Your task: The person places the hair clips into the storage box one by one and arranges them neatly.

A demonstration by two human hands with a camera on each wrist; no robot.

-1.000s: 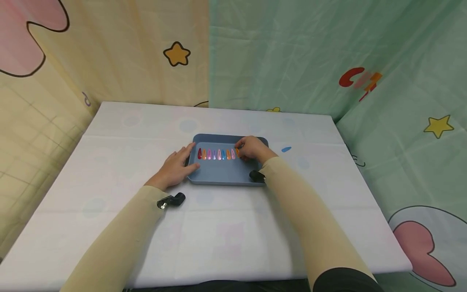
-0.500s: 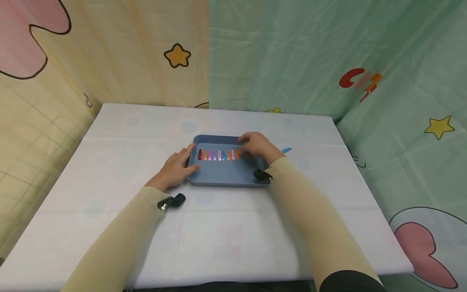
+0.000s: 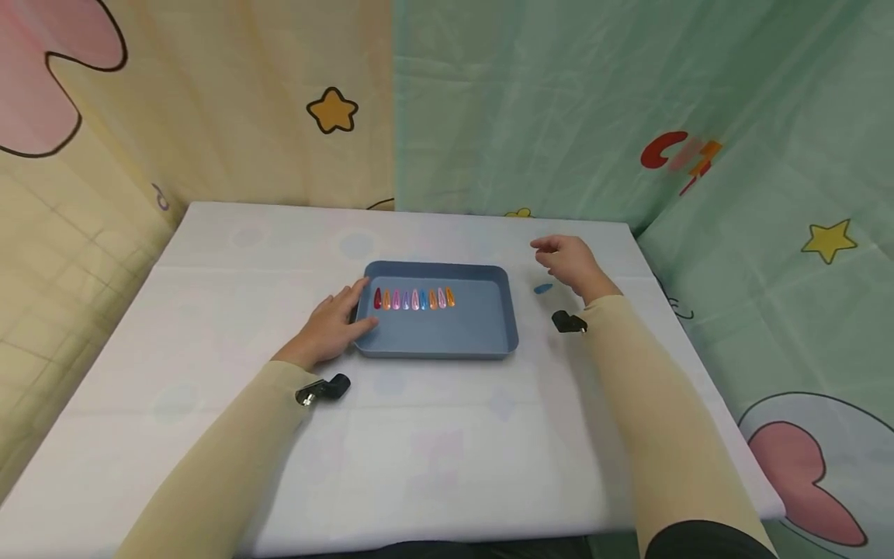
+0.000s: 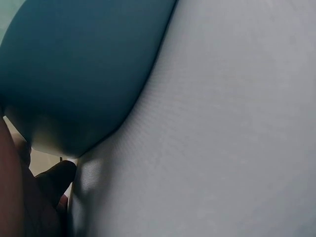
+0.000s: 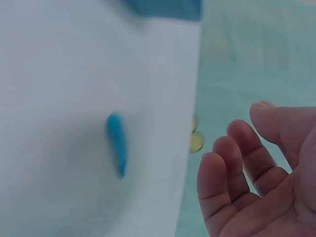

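A blue-grey tray [image 3: 450, 335] lies on the table, with a row of colourful snap hair clips [image 3: 415, 300] in its upper left part. My left hand [image 3: 327, 329] rests against the tray's left end, fingers stretched along the rim and thumb over the inner edge. To the right of the tray, a single blue hair clip [image 3: 542, 288] lies on the cloth. My right hand [image 3: 571, 262] hovers above and just beyond that clip, fingers loosely bent and holding nothing. In the right wrist view the blue clip looks blurred, apart from the fingertips [image 5: 212, 170].
A white patterned cloth [image 3: 419, 435] covers the table. Printed curtains [image 3: 531, 101] hang behind the table and at both sides. Small black cameras sit on both wrists.
My right hand has let go of an orange clip at the row's right end, then moved right, out of the tray, to above the blue clip. My left hand has stayed at the tray.
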